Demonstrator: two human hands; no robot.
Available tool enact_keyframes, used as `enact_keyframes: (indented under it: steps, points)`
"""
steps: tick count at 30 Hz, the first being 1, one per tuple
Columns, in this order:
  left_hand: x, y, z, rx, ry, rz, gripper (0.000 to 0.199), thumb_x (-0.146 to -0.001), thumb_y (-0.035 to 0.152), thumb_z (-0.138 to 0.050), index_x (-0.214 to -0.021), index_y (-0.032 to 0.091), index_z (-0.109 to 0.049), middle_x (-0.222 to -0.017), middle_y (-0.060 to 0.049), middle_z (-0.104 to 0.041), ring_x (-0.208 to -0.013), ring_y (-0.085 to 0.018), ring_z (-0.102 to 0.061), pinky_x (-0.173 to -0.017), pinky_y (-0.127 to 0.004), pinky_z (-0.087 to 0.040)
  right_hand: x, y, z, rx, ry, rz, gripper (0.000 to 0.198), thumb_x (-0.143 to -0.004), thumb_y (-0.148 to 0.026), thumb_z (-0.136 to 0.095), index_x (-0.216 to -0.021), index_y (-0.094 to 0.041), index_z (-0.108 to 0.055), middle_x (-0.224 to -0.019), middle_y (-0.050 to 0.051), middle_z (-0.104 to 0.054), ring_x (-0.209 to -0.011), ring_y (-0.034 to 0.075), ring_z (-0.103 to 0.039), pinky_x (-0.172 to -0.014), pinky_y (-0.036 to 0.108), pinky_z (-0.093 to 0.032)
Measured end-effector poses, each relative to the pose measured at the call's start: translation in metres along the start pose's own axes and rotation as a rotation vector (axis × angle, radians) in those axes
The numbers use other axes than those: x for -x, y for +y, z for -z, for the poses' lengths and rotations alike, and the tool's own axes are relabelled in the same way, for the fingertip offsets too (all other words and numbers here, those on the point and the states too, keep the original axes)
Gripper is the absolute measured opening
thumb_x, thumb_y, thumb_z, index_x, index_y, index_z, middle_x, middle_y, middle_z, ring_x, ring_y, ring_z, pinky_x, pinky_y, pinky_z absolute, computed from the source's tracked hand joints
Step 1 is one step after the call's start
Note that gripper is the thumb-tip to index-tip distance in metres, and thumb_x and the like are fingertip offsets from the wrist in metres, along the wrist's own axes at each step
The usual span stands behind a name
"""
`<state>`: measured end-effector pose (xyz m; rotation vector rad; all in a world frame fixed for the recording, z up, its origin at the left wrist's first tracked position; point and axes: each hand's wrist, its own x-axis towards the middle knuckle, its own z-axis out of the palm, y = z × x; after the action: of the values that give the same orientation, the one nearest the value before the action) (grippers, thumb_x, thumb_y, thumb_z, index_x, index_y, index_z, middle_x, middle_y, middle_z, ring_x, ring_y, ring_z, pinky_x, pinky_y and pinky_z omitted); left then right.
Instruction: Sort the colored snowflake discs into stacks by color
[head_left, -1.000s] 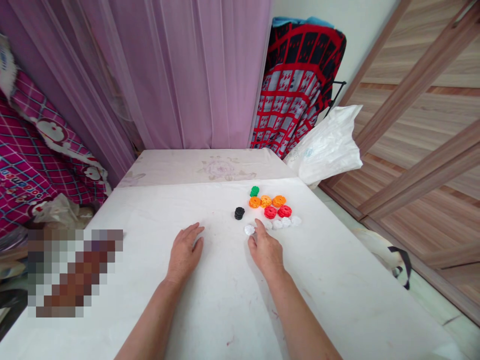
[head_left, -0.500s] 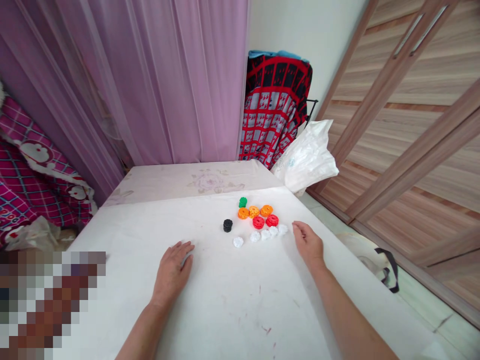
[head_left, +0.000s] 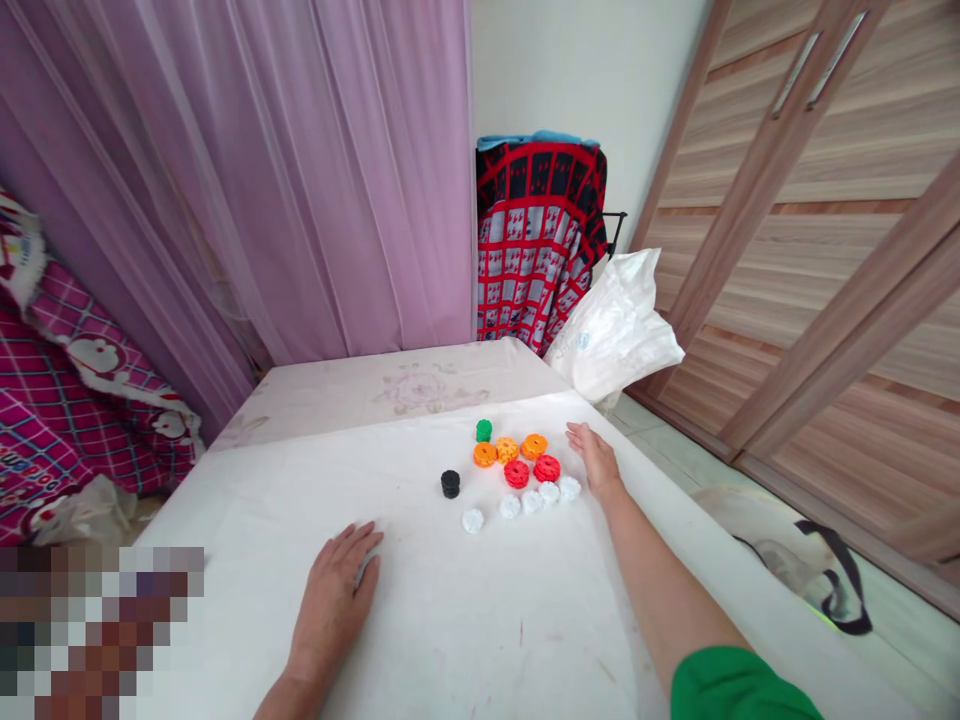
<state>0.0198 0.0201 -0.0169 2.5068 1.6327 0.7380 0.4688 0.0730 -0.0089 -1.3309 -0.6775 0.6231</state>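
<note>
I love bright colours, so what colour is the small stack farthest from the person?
The farthest stack is green; it shows best in the head view.

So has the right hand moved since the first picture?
Yes: the right hand has moved right and farther out, from the near side of the red pieces to their right.

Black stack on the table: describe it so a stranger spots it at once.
On the white tablecloth, look for the two red stacks. The black stack stands apart, to their left; it is the leftmost stack and the only black one.
</note>
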Motion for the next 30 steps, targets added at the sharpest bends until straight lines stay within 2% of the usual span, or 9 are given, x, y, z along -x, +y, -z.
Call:
enact_keyframes:
  steps: [3,5,9,11,15,19,23,27,30]
  points:
    - [0.003,0.009,-0.005,-0.005,-0.005,0.056,0.045,-0.090,0.042,-0.040,-0.123,0.019,-0.061,-0.133,-0.010,-0.060,-0.128,-0.029,-0.050,-0.109,-0.054,-0.037,-0.006,0.003,-0.008,0.045,-0.123,-0.015,0.060,-0.073,-0.069,-0.055,-0.099,-0.018,-0.072,-0.119,0.011,-0.067,-0.116,0.026,-0.059,-0.105,0.040,-0.043]
    - [0.004,0.027,-0.012,0.007,0.022,0.094,0.058,-0.088,0.045,-0.045,-0.138,0.017,-0.046,-0.145,-0.014,-0.046,-0.133,-0.031,-0.044,-0.109,-0.054,-0.036,-0.009,0.005,-0.014,0.081,-0.193,0.006,0.061,-0.075,-0.071,-0.053,-0.103,-0.020,-0.072,-0.122,0.010,-0.065,-0.120,0.025,-0.056,-0.108,0.040,-0.040]
    - [-0.003,0.084,-0.032,0.088,0.021,0.061,0.086,-0.080,0.044,-0.059,-0.151,0.021,-0.017,-0.160,-0.014,-0.012,-0.143,-0.032,-0.025,-0.112,-0.053,-0.031,-0.016,0.005,-0.029,0.103,-0.297,0.045,0.070,-0.077,-0.076,-0.044,-0.114,-0.022,-0.068,-0.133,0.009,-0.059,-0.127,0.024,-0.050,-0.113,0.041,-0.032]
    - [-0.014,0.112,-0.041,0.105,0.011,0.065,0.097,-0.075,0.043,-0.064,-0.152,0.021,-0.008,-0.161,-0.014,-0.002,-0.146,-0.034,-0.014,-0.113,-0.055,-0.025,-0.021,0.004,-0.039,0.097,-0.339,0.042,0.074,-0.078,-0.079,-0.039,-0.117,-0.022,-0.067,-0.136,0.009,-0.056,-0.130,0.024,-0.047,-0.114,0.041,-0.029]
    - [-0.042,0.143,-0.056,0.075,-0.019,0.087,0.105,-0.069,0.044,-0.070,-0.152,0.021,-0.009,-0.160,-0.018,-0.002,-0.146,-0.038,-0.004,-0.111,-0.063,-0.017,-0.026,0.001,-0.066,0.154,-0.478,0.053,0.079,-0.077,-0.082,-0.033,-0.119,-0.024,-0.066,-0.137,0.007,-0.056,-0.132,0.025,-0.044,-0.115,0.044,-0.026]
    - [-0.059,0.141,-0.064,0.084,0.038,0.105,0.103,-0.071,0.049,-0.068,-0.151,0.018,-0.013,-0.159,-0.022,-0.005,-0.145,-0.038,-0.012,-0.109,-0.061,-0.023,-0.014,-0.004,-0.097,0.299,-0.637,0.174,0.069,-0.084,-0.074,-0.032,-0.120,-0.025,-0.066,-0.134,0.004,-0.058,-0.131,0.022,-0.046,-0.116,0.041,-0.024]
    - [-0.061,0.130,-0.068,0.082,0.093,0.062,0.103,-0.071,0.051,-0.068,-0.151,0.017,-0.014,-0.158,-0.023,-0.010,-0.143,-0.036,-0.022,-0.108,-0.057,-0.028,0.013,-0.009,-0.127,0.443,-0.788,0.262,0.056,-0.091,-0.058,-0.031,-0.120,-0.025,-0.066,-0.128,0.003,-0.063,-0.124,0.020,-0.053,-0.111,0.037,-0.034]
    - [-0.058,0.115,-0.066,0.004,0.155,0.096,0.097,-0.072,0.051,-0.067,-0.149,0.016,-0.018,-0.156,-0.024,-0.018,-0.142,-0.035,-0.024,-0.109,-0.056,-0.027,0.043,-0.012,-0.153,0.610,-0.845,0.424,0.047,-0.095,-0.043,-0.032,-0.111,-0.023,-0.070,-0.118,0.005,-0.069,-0.115,0.019,-0.059,-0.105,0.035,-0.039]
    - [-0.053,0.096,-0.056,-0.082,0.152,0.146,0.089,-0.077,0.053,-0.061,-0.148,0.015,-0.022,-0.155,-0.023,-0.021,-0.142,-0.035,-0.026,-0.110,-0.058,-0.025,0.068,-0.017,-0.172,0.745,-0.885,0.597,0.038,-0.095,-0.038,-0.038,-0.113,-0.026,-0.069,-0.124,0.005,-0.065,-0.120,0.019,-0.054,-0.107,0.038,-0.034]
